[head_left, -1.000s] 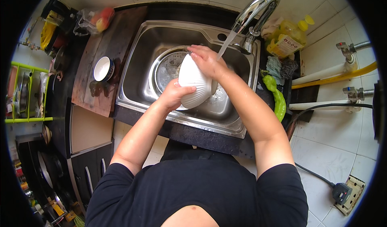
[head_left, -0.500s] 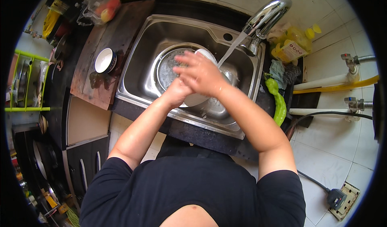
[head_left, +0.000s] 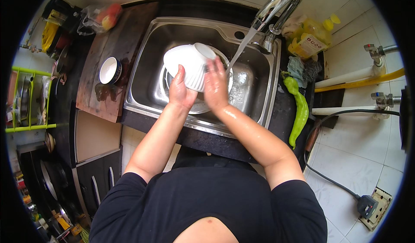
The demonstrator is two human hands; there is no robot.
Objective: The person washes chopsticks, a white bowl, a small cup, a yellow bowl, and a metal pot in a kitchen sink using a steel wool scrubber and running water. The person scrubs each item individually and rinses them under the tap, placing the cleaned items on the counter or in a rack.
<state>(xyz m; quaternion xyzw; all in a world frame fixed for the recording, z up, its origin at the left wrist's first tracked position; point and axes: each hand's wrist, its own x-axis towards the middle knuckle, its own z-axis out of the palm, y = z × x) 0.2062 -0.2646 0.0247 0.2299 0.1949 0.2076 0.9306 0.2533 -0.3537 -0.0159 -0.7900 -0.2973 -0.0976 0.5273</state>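
Bowl (head_left: 182, 62): while water (head_left: 243, 47) poured right of the fingers (head_left: 211, 75), it tilted foot-up above them!
Left hand (head_left: 183, 95): thumb pressed it, other fingers mostly hidden.
Right hand (head_left: 216, 87): fingers blurred, slightly fanned.

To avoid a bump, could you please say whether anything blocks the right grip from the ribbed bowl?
Nothing visible does: the right grip is by the ribbed bowl; the water falls to their right.

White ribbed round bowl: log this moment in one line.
left hand: holding white ribbed round bowl | right hand: at bowl's side | curved chrome faucet: running | rectangular steel sink: beneath bowl
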